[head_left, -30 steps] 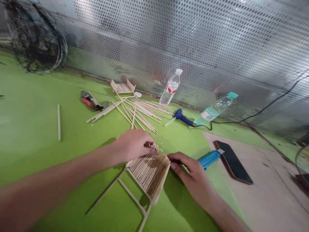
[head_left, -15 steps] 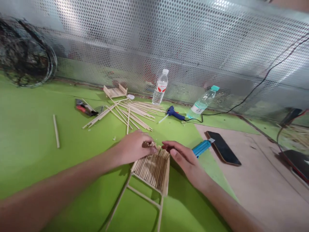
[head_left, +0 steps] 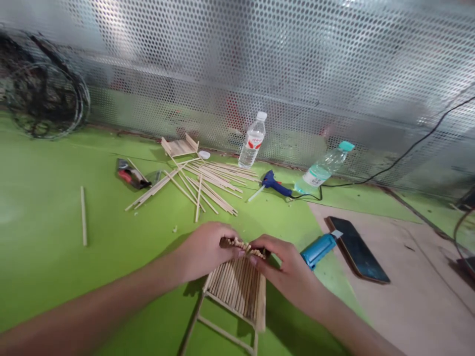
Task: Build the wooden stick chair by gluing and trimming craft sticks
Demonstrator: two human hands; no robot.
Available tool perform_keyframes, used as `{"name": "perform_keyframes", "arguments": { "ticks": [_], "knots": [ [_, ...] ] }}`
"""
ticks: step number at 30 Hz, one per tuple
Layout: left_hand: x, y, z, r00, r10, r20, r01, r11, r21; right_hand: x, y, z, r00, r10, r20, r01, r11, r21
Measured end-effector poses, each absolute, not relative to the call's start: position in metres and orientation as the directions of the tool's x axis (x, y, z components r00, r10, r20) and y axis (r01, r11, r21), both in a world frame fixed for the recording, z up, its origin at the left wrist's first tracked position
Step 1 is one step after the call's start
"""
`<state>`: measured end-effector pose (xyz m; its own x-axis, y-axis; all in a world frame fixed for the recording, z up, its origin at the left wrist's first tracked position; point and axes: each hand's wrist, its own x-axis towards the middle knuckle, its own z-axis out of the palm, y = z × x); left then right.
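A small chair-like model made of thin wooden sticks (head_left: 233,291) stands in front of me, with a slatted flat part and a frame of legs running toward me. Along its far edge rises a short row of upright sticks. My left hand (head_left: 210,252) pinches the left part of that row between thumb and fingers. On the right part of the same row, my right hand (head_left: 284,264) is closed, thumb in front and fingers behind. The fingertips behind the row are partly hidden. Just right of my right hand lies a blue utility knife (head_left: 318,251), its blade tip out.
Loose wooden sticks (head_left: 217,180) lie behind the model, near a second small stick piece (head_left: 180,147). Pliers (head_left: 130,174) and a single stick (head_left: 83,216) are leftward. A blue glue gun (head_left: 276,184), two bottles (head_left: 252,142) and a phone (head_left: 358,249) lie rightward. Perforated metal stands behind.
My right hand has closed onto the upright row, where it was loosely open beside it before. My left hand keeps its hold. The whole view has tilted slightly upward.
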<state>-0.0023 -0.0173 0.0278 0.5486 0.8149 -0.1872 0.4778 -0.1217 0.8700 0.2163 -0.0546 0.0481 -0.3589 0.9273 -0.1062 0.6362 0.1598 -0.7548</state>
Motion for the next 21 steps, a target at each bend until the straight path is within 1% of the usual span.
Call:
{"name": "perform_keyframes", "arguments": {
  "ticks": [5, 10, 13, 16, 18, 21],
  "knots": [
    [-0.009, -0.012, 0.031, 0.599, 0.779, -0.188, 0.436, -0.120, 0.892, 0.220, -0.046, 0.046, -0.372, 0.925, -0.079, 0.609, 0.179, -0.773],
    [-0.010, -0.007, 0.025, 0.634, 0.761, -0.139, 0.405, -0.173, 0.898, 0.217, -0.049, 0.042, -0.323, 0.944, -0.065, 0.631, 0.164, -0.758],
    [-0.009, -0.008, 0.023, 0.615, 0.773, -0.153, 0.420, -0.158, 0.894, 0.211, -0.050, 0.040, -0.282, 0.958, -0.056, 0.646, 0.146, -0.749],
    [-0.008, -0.010, 0.025, 0.594, 0.797, -0.111, 0.405, -0.176, 0.897, 0.208, -0.049, 0.039, -0.242, 0.970, -0.028, 0.637, 0.137, -0.759],
    [-0.008, -0.010, 0.027, 0.594, 0.801, -0.072, 0.386, -0.205, 0.899, 0.208, -0.049, 0.039, -0.239, 0.971, -0.013, 0.627, 0.144, -0.765],
    [-0.007, -0.010, 0.027, 0.590, 0.803, -0.088, 0.418, -0.211, 0.883, 0.211, -0.049, 0.039, -0.255, 0.967, -0.001, 0.628, 0.164, -0.761]
  ]
}}
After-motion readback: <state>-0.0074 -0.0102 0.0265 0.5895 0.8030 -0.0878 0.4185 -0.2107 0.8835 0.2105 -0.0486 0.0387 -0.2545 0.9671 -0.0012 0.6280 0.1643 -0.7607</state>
